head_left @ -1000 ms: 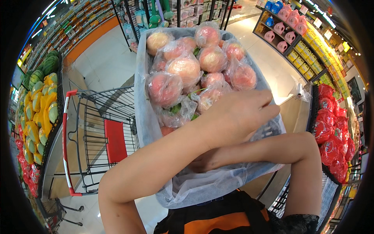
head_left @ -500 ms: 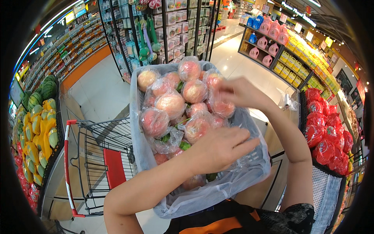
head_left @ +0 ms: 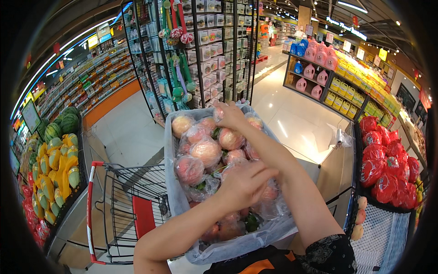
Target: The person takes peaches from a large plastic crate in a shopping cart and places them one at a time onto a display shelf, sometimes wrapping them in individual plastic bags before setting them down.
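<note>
A crate (head_left: 171, 171) lined with thin pale sheeting holds pink-and-yellow peaches (head_left: 205, 152), each in clear plastic film, with a few green leaves (head_left: 251, 222) among them. At the far end, my right hand (head_left: 232, 115) is closed round a wrapped peach (head_left: 219, 113); its fingertips are partly hidden. My left hand (head_left: 244, 182) hovers low over the near middle of the peaches, fingers curled and thumb close to them. Whether anything is pinched there cannot be made out. Crumpled film (head_left: 278, 208) lies beside it.
A shopping cart (head_left: 145, 214) stands left of the crate. Further left is a display of melons in yellow netting (head_left: 57, 166) and watermelons (head_left: 52, 131). Red-bagged goods (head_left: 388, 164) sit on the right. A hanging-goods rack (head_left: 200, 55) rises beyond the crate.
My right hand has moved left to the peach at the crate's far end and closed on it. The left fingers have drawn together. The whole view has shifted, with the crate lower now.
</note>
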`<action>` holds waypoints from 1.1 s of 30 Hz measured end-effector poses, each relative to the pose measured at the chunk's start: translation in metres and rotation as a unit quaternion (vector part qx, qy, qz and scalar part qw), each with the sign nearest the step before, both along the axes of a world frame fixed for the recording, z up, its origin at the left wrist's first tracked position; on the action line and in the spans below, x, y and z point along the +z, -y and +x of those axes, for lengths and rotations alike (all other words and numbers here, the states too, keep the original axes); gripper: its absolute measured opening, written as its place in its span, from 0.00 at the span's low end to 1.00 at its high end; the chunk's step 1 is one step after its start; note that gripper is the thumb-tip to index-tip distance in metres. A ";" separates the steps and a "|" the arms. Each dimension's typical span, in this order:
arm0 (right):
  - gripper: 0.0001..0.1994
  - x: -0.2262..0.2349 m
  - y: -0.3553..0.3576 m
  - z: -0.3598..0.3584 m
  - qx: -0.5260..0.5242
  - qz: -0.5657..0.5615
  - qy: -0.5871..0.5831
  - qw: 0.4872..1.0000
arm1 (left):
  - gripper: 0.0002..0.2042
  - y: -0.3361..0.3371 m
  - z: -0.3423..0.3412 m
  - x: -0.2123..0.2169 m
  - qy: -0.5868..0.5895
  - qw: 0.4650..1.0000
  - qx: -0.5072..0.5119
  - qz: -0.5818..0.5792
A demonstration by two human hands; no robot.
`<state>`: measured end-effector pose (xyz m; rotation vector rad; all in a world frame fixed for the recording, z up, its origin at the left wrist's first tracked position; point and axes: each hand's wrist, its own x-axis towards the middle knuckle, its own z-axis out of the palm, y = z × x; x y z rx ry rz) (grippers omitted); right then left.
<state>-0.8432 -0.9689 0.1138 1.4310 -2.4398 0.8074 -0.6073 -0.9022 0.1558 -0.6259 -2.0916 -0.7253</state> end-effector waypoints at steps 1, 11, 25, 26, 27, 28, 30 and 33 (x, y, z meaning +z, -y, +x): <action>0.39 -0.002 -0.002 -0.005 0.007 -0.026 0.005 1.000 | 0.13 0.002 -0.001 0.000 0.027 0.999 0.015 0.037; 0.29 0.054 -0.099 0.055 0.109 -0.171 0.359 0.911 | 0.35 0.031 -0.016 -0.008 0.249 0.812 0.044 0.526; 0.18 0.056 -0.201 0.151 0.047 -0.283 0.258 0.923 | 0.25 0.001 0.000 0.001 0.303 0.744 -0.156 0.575; 0.17 0.051 -0.201 0.150 0.061 -0.284 0.276 0.916 | 0.26 0.002 0.000 0.000 0.293 0.751 -0.156 0.570; 0.11 0.049 -0.201 0.148 0.064 -0.289 0.297 0.908 | 0.25 0.003 0.000 -0.002 0.304 0.748 -0.161 0.567; 0.09 0.049 -0.204 0.148 0.067 -0.298 0.285 0.908 | 0.25 0.003 0.000 -0.002 0.306 0.751 -0.165 0.561; 0.06 0.050 -0.205 0.151 0.079 -0.311 0.264 0.910 | 0.25 0.003 -0.001 -0.004 0.307 0.756 -0.171 0.553; 0.04 0.051 -0.208 0.159 0.030 -0.324 0.234 0.916 | 0.24 0.000 0.002 0.003 0.348 0.734 -0.146 0.565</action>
